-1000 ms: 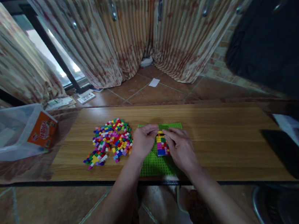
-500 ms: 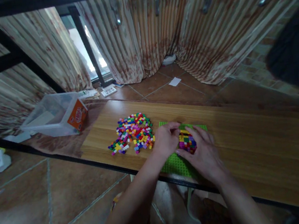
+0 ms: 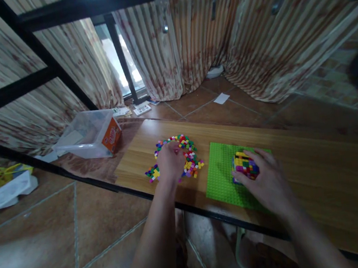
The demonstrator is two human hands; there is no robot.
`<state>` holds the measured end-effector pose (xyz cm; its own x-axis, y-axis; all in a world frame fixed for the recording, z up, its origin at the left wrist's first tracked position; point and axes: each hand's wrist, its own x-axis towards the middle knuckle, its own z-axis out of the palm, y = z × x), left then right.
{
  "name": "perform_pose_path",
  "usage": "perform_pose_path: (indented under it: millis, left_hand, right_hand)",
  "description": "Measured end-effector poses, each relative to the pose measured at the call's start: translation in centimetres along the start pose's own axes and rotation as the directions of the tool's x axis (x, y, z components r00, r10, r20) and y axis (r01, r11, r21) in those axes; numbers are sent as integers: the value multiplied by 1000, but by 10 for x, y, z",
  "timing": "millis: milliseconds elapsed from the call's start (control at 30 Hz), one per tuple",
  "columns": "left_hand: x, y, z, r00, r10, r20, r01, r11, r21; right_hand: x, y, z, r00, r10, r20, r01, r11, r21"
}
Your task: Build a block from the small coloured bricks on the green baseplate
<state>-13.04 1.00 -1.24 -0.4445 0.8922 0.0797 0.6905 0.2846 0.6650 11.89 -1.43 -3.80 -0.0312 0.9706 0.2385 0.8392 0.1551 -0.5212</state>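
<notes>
My left hand (image 3: pixel 170 161) hovers over a loose pile of small coloured toy bricks (image 3: pixel 189 161). Its fingers are bent, with a slight gap between the thumb and fingertips; no brick can be made out in them. My right hand (image 3: pixel 265 177) curls round a block built of multicoloured bricks (image 3: pixel 244 166), thumb on the near left side and fingers on the far right side. Yellow and black rows show at the block's far end, with mixed colours nearer. The block sits on a green studded baseplate (image 3: pixel 218 168); my right hand hides part of both.
The wooden table (image 3: pixel 319 177) has a dark front edge. A clear plastic bin (image 3: pixel 88 135) with an orange label stands off the table's left end. Black metal bars (image 3: pixel 70 89) cross the left side and top. Striped curtains (image 3: pixel 194 48) hang behind.
My left hand has left the brick block and moved left over the loose pile. My right hand stays at the block. The view has shifted left.
</notes>
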Motion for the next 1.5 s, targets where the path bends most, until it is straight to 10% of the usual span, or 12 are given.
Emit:
perform_pose_path:
  millis: [300, 567, 833, 1500]
  left_hand:
    - [17, -35, -16, 1000, 13, -28, -8, 984, 176]
    - [6, -9, -6, 919, 168, 357, 63, 830, -554]
    - [-37, 37, 28, 786, 379, 488, 114, 688, -717]
    - [-68, 60, 51, 901, 363, 236, -164, 789, -592]
  right_hand:
    - [0, -4, 3, 987, -36, -154, 46, 997, 63]
    - [0, -24, -6, 956, -55, -288, 115, 974, 195]
    - [-4, -39, -7, 978, -157, -134, 195, 916, 350]
    - [-4, -36, -8, 981, 22, -193, 58, 914, 401]
